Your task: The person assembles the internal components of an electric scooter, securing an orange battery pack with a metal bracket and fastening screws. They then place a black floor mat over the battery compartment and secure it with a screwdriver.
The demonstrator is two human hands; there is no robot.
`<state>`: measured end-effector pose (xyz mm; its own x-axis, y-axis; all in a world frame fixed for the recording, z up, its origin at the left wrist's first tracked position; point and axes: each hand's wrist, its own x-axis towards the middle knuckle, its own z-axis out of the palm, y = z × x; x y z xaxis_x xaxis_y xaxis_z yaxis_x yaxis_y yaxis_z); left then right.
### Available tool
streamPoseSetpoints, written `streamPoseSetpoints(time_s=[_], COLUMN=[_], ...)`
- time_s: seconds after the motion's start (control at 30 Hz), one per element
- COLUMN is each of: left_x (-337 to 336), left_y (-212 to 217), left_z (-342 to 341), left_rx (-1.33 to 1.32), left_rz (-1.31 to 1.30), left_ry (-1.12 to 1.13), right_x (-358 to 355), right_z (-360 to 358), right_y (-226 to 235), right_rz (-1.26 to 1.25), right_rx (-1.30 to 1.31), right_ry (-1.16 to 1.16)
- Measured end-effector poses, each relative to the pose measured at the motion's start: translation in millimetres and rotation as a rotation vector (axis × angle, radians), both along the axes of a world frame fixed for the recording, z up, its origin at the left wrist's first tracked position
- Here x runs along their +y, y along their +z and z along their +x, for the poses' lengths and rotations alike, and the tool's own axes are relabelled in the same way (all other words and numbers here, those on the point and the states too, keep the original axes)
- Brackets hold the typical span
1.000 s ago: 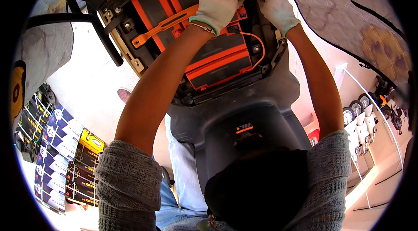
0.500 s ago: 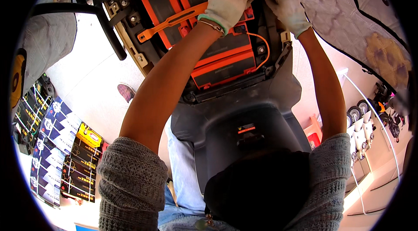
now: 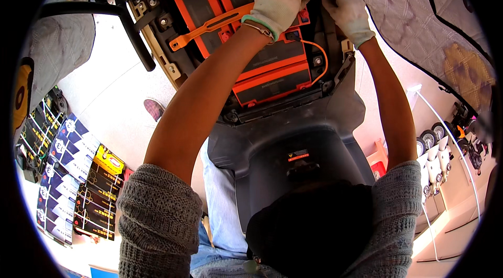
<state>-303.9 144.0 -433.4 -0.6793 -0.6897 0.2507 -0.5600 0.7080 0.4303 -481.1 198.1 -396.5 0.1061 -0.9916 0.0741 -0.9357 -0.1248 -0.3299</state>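
Note:
A black and orange battery pack [image 3: 264, 71] sits in the open compartment of a black scooter [image 3: 293, 142]. An orange strap [image 3: 209, 24] runs across its top, and a thin orange cable [image 3: 317, 55] loops at its right side. Both my hands wear white gloves. My left hand [image 3: 277, 3] is curled over the right part of the strap. My right hand [image 3: 343, 8] pinches the strap's right end near the compartment's edge, close beside the left hand.
A black grab bar [image 3: 120, 21] juts out on the left of the compartment. The raised seat's grey padded underside [image 3: 419, 31] hangs at the right. Stacked boxes [image 3: 68, 173] lie at the lower left, and shelves with small parts [image 3: 440, 147] stand at the right.
Both hands stay at the strap's right end. The compartment has shifted slightly in the view, and the right hand has closed in toward the left hand.

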Motion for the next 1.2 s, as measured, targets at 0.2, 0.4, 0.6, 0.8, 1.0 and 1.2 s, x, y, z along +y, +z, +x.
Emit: streamPoseSetpoints(time_s=[0.2,0.4,0.6,0.8,1.0,1.2], left_x=[2.6,0.1,1.0,1.1,2.1,2.6], left_y=[5.2,0.3,3.4,5.6,6.3,6.1], left_z=[-0.7,-0.3,-4.6,-3.4,-3.1,-4.8], left_rx=[-0.016,-0.017,-0.051,-0.111,-0.100,-0.078], left_rz=[0.029,0.027,0.042,0.054,0.088,0.103], left_ry=[0.010,0.000,-0.019,-0.002,-0.007,-0.010], right_x=[2.1,2.4,1.9,0.0,-1.3,-0.7], right_z=[0.7,2.9,-12.9,-3.5,-8.4,-15.6], right_y=[-0.4,1.8,-5.9,4.5,0.6,-2.9], right_rz=[0.086,0.012,0.015,0.061,0.099,0.055], right_rx=[0.080,-0.188,-0.111,-0.188,-0.051,-0.030], right_ry=[-0.041,-0.122,0.016,-0.087,-0.028,0.053])
